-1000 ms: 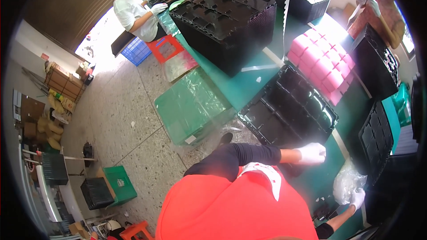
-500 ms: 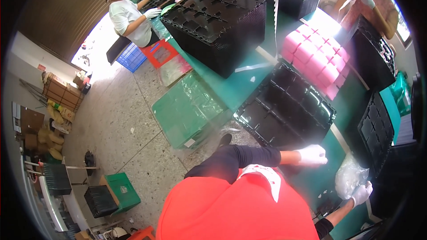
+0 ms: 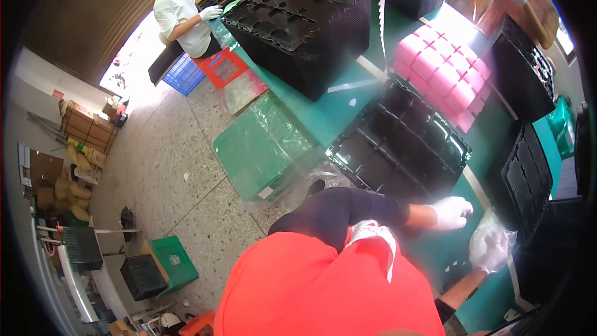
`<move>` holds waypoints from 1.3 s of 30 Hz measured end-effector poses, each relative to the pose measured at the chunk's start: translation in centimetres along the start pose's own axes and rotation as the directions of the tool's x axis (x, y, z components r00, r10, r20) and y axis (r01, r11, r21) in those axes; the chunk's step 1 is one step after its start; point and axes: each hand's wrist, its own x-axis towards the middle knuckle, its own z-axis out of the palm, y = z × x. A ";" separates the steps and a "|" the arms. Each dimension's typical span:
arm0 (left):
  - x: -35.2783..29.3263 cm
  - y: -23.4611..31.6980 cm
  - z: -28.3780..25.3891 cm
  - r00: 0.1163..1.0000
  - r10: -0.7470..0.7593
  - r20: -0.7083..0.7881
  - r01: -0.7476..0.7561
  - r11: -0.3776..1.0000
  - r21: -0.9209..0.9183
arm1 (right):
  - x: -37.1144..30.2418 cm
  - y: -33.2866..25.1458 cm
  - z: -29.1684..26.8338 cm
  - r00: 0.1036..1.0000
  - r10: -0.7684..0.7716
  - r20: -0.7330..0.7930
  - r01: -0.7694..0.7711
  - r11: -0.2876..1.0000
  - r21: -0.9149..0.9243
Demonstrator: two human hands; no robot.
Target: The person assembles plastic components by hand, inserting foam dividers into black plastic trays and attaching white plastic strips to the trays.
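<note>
My right hand (image 3: 488, 255), in a white glove, is at a crumpled clear plastic bag (image 3: 492, 221) on the green table. Its fingers blend into the plastic, so whether they grip it or reach inside does not show. Just left of the bag, my left hand (image 3: 452, 213) hovers, also white-gloved. Nothing shows in it; its fingers are bent and a little apart. A black compartment tray (image 3: 404, 140) lies on the table beyond my left hand. Another black tray (image 3: 527, 180) stands right of the bag.
Pink moulded trays (image 3: 443, 74) are stacked beyond the black tray. A tall black tray stack (image 3: 336, 56) stands at the table's far left. Below the table's left edge is a plastic-wrapped green box (image 3: 267, 143). A co-worker (image 3: 186, 22) with white gloves is at the far left.
My right hand has moved left and away from me, from the bag's near edge to over the bag. My left hand has shifted slightly right, its fingers now looser.
</note>
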 end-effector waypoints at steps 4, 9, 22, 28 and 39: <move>0.4 3.4 -0.1 0.968 0.215 -0.129 -0.174 0.947 0.271 | -5.6 1.5 7.0 0.953 -0.114 0.282 0.091 0.991 0.094; 1.0 2.5 -2.0 0.891 0.453 0.036 -0.395 0.733 0.554 | -9.7 -4.1 10.8 0.911 -0.023 0.411 -0.163 0.896 0.412; 0.7 4.0 -1.1 0.997 -0.016 -0.081 0.004 0.989 -0.150 | -8.4 -12.3 14.2 0.910 0.016 0.413 -0.411 0.146 0.900; 2.4 5.3 -2.0 0.983 -0.148 0.109 0.184 0.820 -0.542 | -9.4 -11.2 14.2 0.857 -0.021 0.515 -0.502 0.187 0.844; 2.0 6.7 0.5 0.992 0.031 -0.123 -0.077 0.915 -0.396 | -10.3 -8.8 16.0 0.913 -0.153 0.379 -0.294 0.401 0.868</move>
